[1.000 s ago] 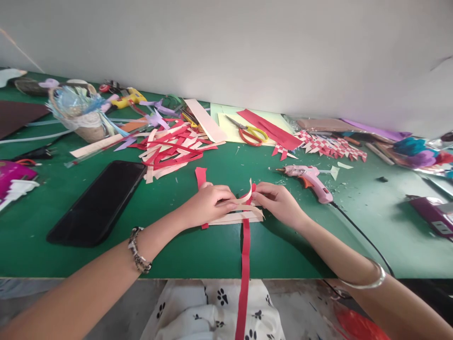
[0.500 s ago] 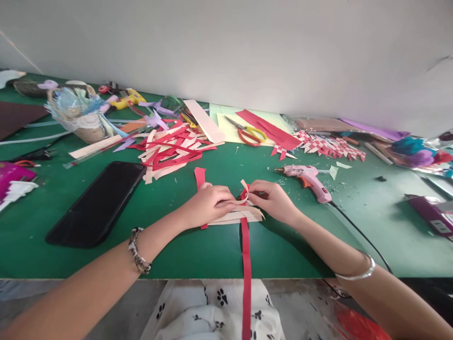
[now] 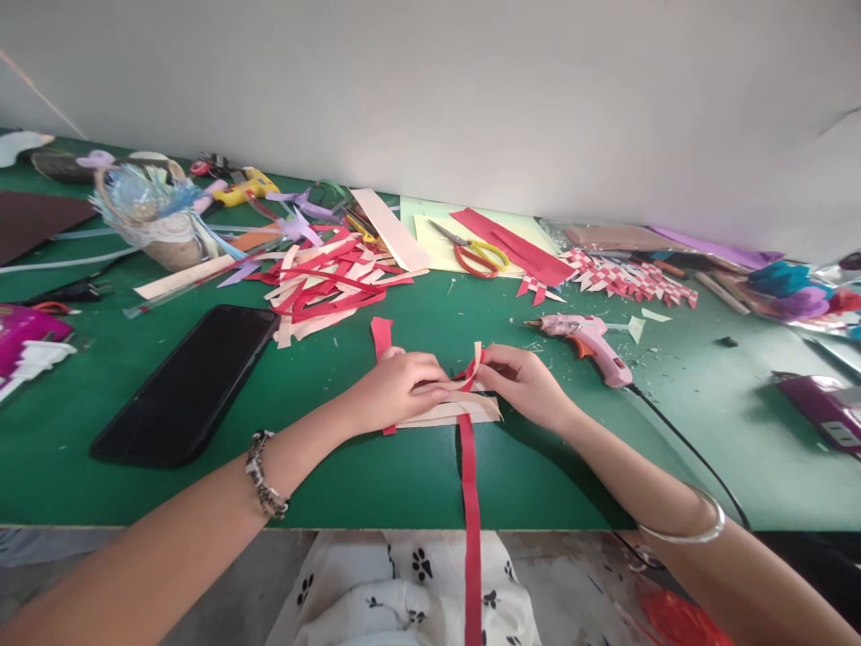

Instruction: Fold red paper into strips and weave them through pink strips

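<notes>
Head view: near the pink glue gun [image 3: 588, 339], your left hand [image 3: 396, 390] presses cream strips [image 3: 447, 411] flat while your right hand [image 3: 525, 386] pinches the red strip [image 3: 469, 475], weave barely begun.

Several cream strips [image 3: 447, 411] lie flat, side by side, on the green surface [image 3: 377, 475], with one end curled upward. A long red strip [image 3: 469, 484] crosses them and hangs over the near edge. A shorter red strip [image 3: 381, 336] crosses them farther left.
</notes>
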Tool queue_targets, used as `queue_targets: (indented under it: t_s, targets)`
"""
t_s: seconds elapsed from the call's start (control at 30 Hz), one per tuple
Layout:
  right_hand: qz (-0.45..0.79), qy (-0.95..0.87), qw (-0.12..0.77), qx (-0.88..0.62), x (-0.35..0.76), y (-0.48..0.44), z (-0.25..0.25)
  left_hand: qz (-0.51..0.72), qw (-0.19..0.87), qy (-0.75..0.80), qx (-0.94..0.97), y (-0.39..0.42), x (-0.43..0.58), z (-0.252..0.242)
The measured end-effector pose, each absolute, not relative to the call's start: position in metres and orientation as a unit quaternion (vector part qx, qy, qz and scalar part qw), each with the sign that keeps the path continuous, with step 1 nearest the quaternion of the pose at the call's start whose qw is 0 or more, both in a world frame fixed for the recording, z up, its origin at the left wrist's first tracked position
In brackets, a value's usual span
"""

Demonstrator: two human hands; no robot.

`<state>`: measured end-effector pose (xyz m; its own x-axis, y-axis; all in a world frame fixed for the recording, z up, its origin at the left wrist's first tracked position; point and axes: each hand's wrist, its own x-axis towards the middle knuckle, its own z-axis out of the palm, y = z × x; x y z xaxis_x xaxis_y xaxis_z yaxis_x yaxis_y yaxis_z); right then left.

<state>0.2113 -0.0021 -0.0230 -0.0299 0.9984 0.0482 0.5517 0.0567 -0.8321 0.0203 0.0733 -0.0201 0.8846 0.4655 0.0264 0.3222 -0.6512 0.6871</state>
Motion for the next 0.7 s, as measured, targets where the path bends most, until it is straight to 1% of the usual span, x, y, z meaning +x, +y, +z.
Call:
queue_targets:
  t_s: [0.37, 0.53, 0.7]
  targets:
    - [0.303, -0.649, 0.343, -0.607, 0.2136, -0.0031, -0.0256, 0.108, 0.348, 0.203, 0.909, 0.0740, 0.0200, -0.0209]
    - [0.323, -0.641, 0.351, -0.602, 0.2136, -0.0032, -0.0266, 0.111, 0.355, 0.204, 0.905, 0.0731, 0.0196, -0.0188]
    - [0.344, -0.625, 0.361, -0.601, 0.2153, -0.0041, -0.0294, 0.150, 0.345, 0.195, 0.906, 0.0732, 0.0192, -0.0207]
